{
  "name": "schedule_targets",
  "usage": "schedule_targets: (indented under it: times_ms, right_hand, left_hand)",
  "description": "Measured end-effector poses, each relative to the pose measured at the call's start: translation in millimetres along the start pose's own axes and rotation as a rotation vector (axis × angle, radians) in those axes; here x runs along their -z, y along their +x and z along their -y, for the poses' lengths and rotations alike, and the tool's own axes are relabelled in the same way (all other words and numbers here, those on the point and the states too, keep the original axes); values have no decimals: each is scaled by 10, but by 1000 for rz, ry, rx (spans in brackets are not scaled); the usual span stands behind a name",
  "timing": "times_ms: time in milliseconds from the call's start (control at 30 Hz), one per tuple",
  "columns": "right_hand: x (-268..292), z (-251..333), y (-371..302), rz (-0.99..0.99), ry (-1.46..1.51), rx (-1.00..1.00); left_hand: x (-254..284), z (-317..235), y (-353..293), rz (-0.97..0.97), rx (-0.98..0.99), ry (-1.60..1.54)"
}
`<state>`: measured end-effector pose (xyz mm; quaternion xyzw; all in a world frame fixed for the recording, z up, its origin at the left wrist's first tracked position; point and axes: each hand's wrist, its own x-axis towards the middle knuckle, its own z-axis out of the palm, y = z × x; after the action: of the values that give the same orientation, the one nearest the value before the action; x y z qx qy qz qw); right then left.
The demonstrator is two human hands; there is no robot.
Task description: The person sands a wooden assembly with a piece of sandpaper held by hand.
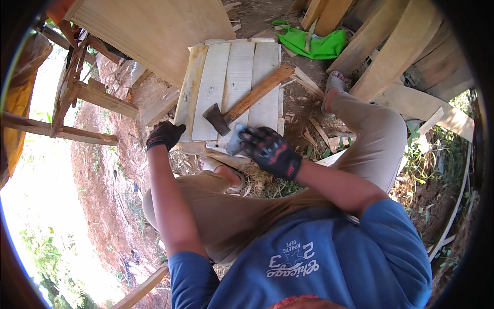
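Observation:
A panel of pale wooden planks (210, 85) set side by side lies in front of my knees. Across it rests a hatchet (261, 92), its dark head toward me and its wooden handle slanting away to the right. My right hand (270, 152), in a black padded glove, presses a small blue-grey sheet (235, 140) onto the panel's near edge; the sheet may be sandpaper. At the panel's near left corner, my gloved left hand (165, 135) has its fingers curled at the edge of the outer plank. Part of its grip is hidden.
A broad wooden board (149, 31) leans beyond the panel at the upper left. Bright green cloth or bag (321, 45) lies on the ground at the far right, near stacked planks (393, 46). A rough timber frame (98, 98) stands left. Wood scraps (319, 129) litter the soil.

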<state>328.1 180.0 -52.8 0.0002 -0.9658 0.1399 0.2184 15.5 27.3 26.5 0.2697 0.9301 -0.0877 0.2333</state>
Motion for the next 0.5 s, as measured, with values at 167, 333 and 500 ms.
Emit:
schedule_targets:
  times_ms: [167, 333, 500]
  right_hand:
    - [407, -224, -484, 91, -64, 12]
    - [568, -465, -655, 129, -111, -84]
    - [68, -58, -274, 0, -2, -75]
  left_hand:
    - [-174, 218, 83, -23, -3, -22]
    - [-69, 91, 23, 0, 43, -24]
    - [-59, 73, 81, 4, -5, -33]
